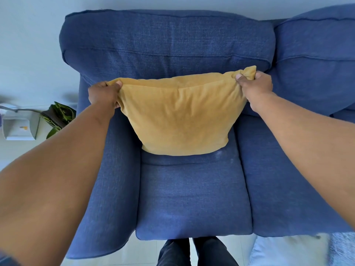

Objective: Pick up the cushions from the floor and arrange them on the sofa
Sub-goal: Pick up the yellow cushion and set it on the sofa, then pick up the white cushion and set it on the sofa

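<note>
A mustard-yellow cushion (180,114) stands upright on the left seat of the blue sofa (194,196), leaning toward the back cushion (167,41). My left hand (103,96) pinches its top left corner. My right hand (254,86) grips its top right corner, bunching the fabric. The cushion's lower edge rests on the seat near the back.
The sofa's left armrest (115,169) lies under my left forearm. A second seat (288,169) and back cushion (315,54) continue to the right. A pale cushion (284,248) lies on the floor at the lower right. A small white table (19,125) and a plant (59,116) stand left.
</note>
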